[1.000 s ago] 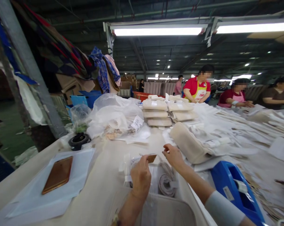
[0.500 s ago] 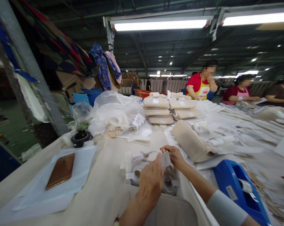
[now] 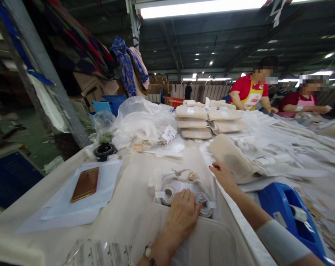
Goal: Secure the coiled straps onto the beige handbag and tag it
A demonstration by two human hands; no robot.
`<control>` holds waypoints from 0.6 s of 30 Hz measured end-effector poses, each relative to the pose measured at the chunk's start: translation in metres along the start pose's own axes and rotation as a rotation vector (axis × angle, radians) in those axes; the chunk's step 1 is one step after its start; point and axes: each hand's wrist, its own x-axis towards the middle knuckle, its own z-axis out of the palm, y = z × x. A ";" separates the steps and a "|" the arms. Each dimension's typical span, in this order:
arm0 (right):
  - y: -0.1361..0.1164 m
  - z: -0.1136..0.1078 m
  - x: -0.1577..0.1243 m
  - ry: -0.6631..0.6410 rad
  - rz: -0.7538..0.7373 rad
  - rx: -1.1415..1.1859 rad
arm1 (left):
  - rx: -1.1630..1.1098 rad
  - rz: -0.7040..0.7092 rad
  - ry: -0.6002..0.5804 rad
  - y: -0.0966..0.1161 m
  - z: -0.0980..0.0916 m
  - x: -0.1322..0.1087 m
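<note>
A beige padded piece (image 3: pixel 195 240) lies on the table in front of me, with a coiled pale roll (image 3: pixel 168 194) and a second coiled roll (image 3: pixel 205 204) at its far edge. My left hand (image 3: pixel 184 210) rests flat over the space between the rolls, fingers spread, its thumb by the right roll. Off to the right, my right hand (image 3: pixel 221 173) is open with nothing in it, beside a folded beige padded bundle (image 3: pixel 231 159). Cords and a small tan piece (image 3: pixel 192 176) lie just beyond the rolls.
A phone (image 3: pixel 85 184) lies on white sheets at the left. Behind stand a black pot (image 3: pixel 104 151), plastic bags (image 3: pixel 145 122) and stacked beige bundles (image 3: pixel 192 122). A blue tape dispenser (image 3: pixel 291 221) is at the right. Two people work across the table.
The small translucent tag is no longer between my hands. My left hand has lowered onto the rolls' area, and my right hand has moved away to the right. The view has shifted.
</note>
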 end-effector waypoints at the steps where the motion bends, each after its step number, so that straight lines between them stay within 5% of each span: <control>1: 0.001 -0.005 -0.017 0.005 -0.017 -0.002 | -0.024 0.017 0.018 -0.001 -0.003 0.000; 4: 0.010 -0.020 -0.077 -0.007 -0.078 0.023 | -0.083 0.055 0.092 -0.015 -0.018 -0.003; 6: 0.025 -0.028 -0.114 -0.024 -0.026 0.058 | -0.107 0.025 0.240 -0.032 -0.034 -0.012; 9: 0.047 -0.030 -0.153 -0.139 0.185 0.175 | -0.176 -0.255 0.362 -0.061 -0.058 -0.035; 12: 0.053 -0.022 -0.172 -0.227 0.270 0.311 | -0.440 -0.636 0.082 -0.081 -0.073 -0.058; 14: 0.045 -0.016 -0.177 -0.187 0.261 0.323 | -0.623 -0.754 -0.114 -0.086 -0.076 -0.069; 18: 0.027 -0.012 -0.173 -0.213 0.188 0.335 | -0.660 -0.845 -0.113 -0.084 -0.074 -0.080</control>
